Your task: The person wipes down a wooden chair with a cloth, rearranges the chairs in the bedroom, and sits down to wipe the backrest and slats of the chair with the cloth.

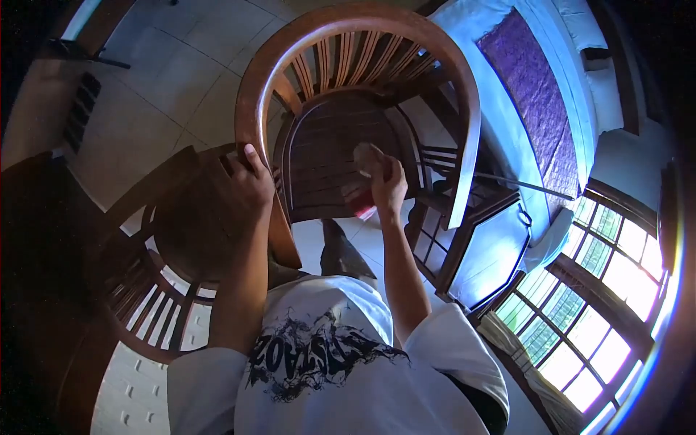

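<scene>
A wooden armchair (341, 123) with a curved top rail and slatted back stands in front of me. My left hand (251, 181) is wrapped round the left arm of its rail, the thumb on top. Over the dark slatted seat (326, 156) is my right hand (389, 185), its fingers closed on a crumpled cloth (367, 159). A red and white part (360, 202) hangs below the fingers; whether it touches the seat is hard to tell.
A second wooden chair (188, 225) stands close at the left. To the right are a small cabinet (489, 254), a bed with a purple runner (533, 94) and barred windows (580, 319). Tiled floor (167, 65) shows at the upper left.
</scene>
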`<act>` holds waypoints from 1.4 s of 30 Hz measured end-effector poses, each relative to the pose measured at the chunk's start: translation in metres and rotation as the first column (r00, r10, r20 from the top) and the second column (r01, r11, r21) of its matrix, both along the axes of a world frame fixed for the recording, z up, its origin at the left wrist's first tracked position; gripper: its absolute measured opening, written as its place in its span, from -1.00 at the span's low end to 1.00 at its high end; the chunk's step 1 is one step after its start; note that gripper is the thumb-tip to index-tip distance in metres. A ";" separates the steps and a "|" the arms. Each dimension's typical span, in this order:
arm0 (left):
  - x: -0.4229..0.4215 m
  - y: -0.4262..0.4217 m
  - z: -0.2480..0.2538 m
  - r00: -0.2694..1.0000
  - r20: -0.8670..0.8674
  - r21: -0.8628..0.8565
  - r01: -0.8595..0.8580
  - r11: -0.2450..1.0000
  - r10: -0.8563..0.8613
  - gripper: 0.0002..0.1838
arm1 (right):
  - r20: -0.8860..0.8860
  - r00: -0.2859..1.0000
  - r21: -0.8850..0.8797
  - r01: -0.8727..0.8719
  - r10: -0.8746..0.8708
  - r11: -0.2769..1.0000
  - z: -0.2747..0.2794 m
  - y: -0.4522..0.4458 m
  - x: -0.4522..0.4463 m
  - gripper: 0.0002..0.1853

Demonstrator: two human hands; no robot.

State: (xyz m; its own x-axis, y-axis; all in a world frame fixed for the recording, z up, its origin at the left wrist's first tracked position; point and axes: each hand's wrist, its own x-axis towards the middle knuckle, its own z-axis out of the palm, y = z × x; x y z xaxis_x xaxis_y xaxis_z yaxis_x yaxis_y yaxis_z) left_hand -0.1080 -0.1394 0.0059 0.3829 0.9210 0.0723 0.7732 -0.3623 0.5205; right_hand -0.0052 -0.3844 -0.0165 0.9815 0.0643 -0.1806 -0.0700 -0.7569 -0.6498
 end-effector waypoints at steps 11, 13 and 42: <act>-0.003 0.007 -0.001 0.996 -0.074 -0.357 -0.067 0.932 0.043 -0.19 | -0.182 0.726 0.054 -0.666 0.664 0.744 -0.071 -0.051 -0.117 -0.51; -0.009 0.015 -0.003 0.989 -0.145 -0.403 -0.041 0.914 -0.020 -0.17 | -0.332 0.451 0.135 -0.847 0.829 0.514 -0.081 -0.067 -0.141 -0.57; -0.519 -0.304 -0.043 0.699 -0.206 -0.439 -0.691 0.574 0.685 -0.35 | -0.120 -0.207 0.174 -0.967 0.971 -0.185 -0.026 0.008 -0.342 -0.44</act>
State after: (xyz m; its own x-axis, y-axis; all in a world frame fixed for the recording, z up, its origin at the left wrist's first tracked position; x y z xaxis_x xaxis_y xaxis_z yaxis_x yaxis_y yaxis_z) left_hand -0.6267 -0.4438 -0.0369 -0.3823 0.8233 -0.4197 0.6964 0.5552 0.4548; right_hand -0.3473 -0.3762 -0.0429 -0.2924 0.9135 -0.2830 0.6509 -0.0267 -0.7587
